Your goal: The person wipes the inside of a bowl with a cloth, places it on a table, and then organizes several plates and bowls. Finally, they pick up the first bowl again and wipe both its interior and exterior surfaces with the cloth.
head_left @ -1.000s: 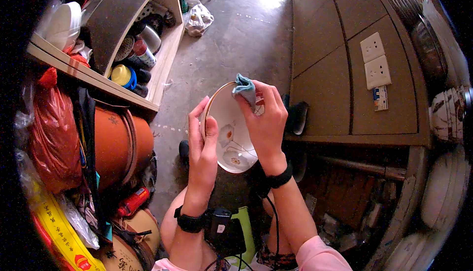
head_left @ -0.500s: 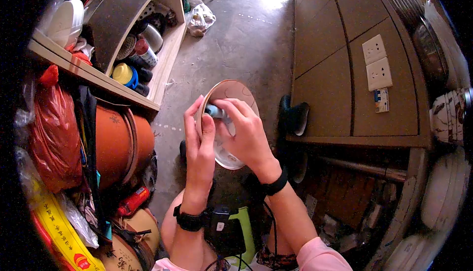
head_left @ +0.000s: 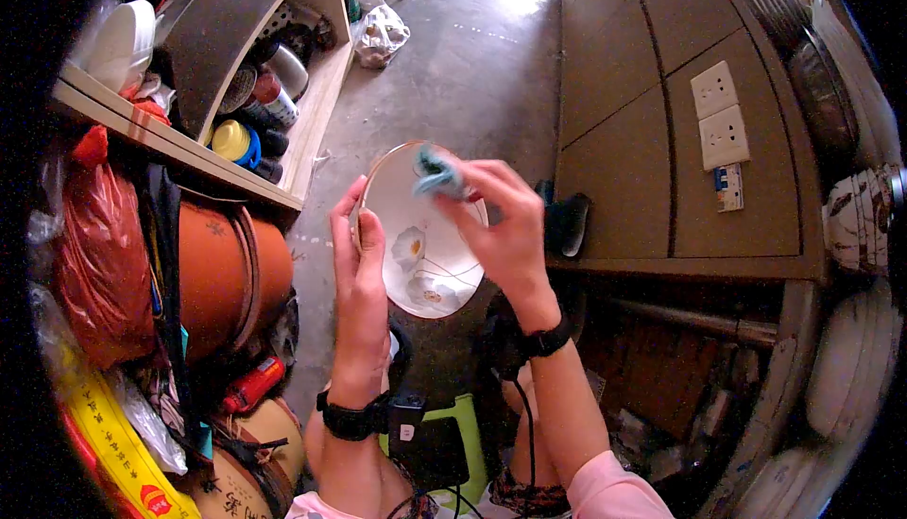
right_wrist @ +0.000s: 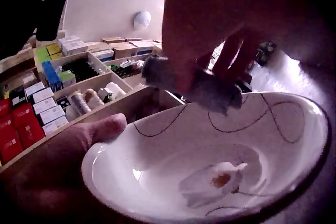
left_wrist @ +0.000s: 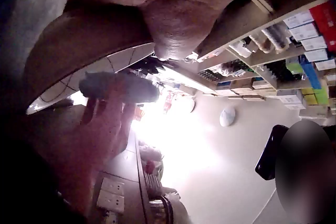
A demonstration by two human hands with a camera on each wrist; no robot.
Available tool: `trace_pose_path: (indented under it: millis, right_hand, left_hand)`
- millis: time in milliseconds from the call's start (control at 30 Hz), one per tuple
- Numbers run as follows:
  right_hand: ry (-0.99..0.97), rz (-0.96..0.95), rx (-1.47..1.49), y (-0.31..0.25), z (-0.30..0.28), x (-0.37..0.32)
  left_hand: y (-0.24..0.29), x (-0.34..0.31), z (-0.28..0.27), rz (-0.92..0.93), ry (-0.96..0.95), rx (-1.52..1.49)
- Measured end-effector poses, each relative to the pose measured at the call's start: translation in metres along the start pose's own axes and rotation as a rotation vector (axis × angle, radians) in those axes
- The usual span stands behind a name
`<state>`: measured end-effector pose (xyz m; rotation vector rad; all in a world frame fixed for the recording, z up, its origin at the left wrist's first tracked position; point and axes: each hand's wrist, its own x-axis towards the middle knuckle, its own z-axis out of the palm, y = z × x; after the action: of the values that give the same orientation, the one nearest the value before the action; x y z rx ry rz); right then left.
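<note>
A white bowl (head_left: 430, 250) with grey flowers and thin curved lines inside is held up, tilted, over the floor. My left hand (head_left: 359, 259) grips its left rim, thumb on the inner side and fingers behind the outer wall. Between the fingers of my right hand (head_left: 508, 226) is a bunched blue-grey cloth (head_left: 437, 175), which overlaps the bowl's far inner wall in the head view. In the right wrist view the cloth (right_wrist: 191, 85) appears at the far rim, and the left thumb (right_wrist: 107, 128) lies on the near-left rim.
A wooden shelf (head_left: 316, 122) with cups stands at left, above a red bag (head_left: 104, 264) and an orange-brown pot (head_left: 227, 269). At right is a grey cabinet (head_left: 614, 170) with sockets (head_left: 723, 136). A white plastic bag (head_left: 381, 35) lies on the floor ahead.
My right hand took the cloth from the far rim down to the left inner wall, then back up toward the far side. The bowl has shifted left, its inside turned more upward.
</note>
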<state>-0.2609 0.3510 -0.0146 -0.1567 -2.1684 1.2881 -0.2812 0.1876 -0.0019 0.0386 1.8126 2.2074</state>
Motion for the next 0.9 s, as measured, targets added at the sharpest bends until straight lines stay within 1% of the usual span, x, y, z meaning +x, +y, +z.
trace_pose_path:
  millis: [33, 67, 133, 233, 300, 400, 467, 533, 600, 667, 733, 800, 900]
  right_hand:
    - [0.048, -0.007, -0.024, 0.0, -0.001, 0.001]
    - [0.047, -0.008, -0.023, 0.002, -0.002, 0.001]
    - [0.133, 0.012, -0.128, 0.006, -0.004, 0.001]
    - [0.075, 0.022, -0.189, 0.008, -0.002, -0.002]
    - [0.048, 0.01, -0.211, 0.007, 0.002, -0.002]
    - [0.054, 0.013, -0.233, 0.009, 0.005, -0.003]
    - [0.037, 0.028, -0.244, 0.006, 0.006, -0.003]
    - [0.03, 0.022, -0.237, 0.006, 0.008, -0.003]
    - [0.023, 0.016, -0.233, 0.006, 0.011, -0.004]
    - [0.026, 0.108, -0.128, 0.003, 0.016, -0.005]
    - [0.029, 0.104, -0.137, 0.004, 0.021, -0.007]
    - [0.033, 0.1, -0.147, 0.004, 0.021, -0.007]
    - [0.007, 0.126, -0.128, 0.003, 0.021, -0.007]
  left_hand:
    - [0.0, -0.001, 0.0, 0.0, 0.0, 0.0]
    - [0.001, -0.002, 0.0, 0.005, -0.034, 0.025]
    - [0.001, -0.003, 0.0, 0.011, -0.07, 0.049]
    - [0.002, -0.003, 0.002, -0.025, -0.099, -0.04]
    - [0.004, -0.004, 0.003, 0.045, -0.106, 0.094]
    - [-0.003, -0.003, 0.003, 0.077, -0.099, 0.097]
    - [-0.002, -0.003, 0.002, 0.061, -0.104, 0.078]
    - [-0.001, -0.003, 0.0, 0.045, -0.108, 0.062]
    - [-0.002, -0.003, 0.001, 0.069, -0.114, 0.087]
    - [0.001, -0.004, 0.002, 0.055, -0.115, 0.088]
    - [0.002, -0.005, 0.004, 0.04, -0.116, 0.09]
    - [0.001, -0.006, 0.006, 0.079, -0.115, 0.135]
    - [0.001, -0.007, 0.007, 0.066, -0.117, 0.108]
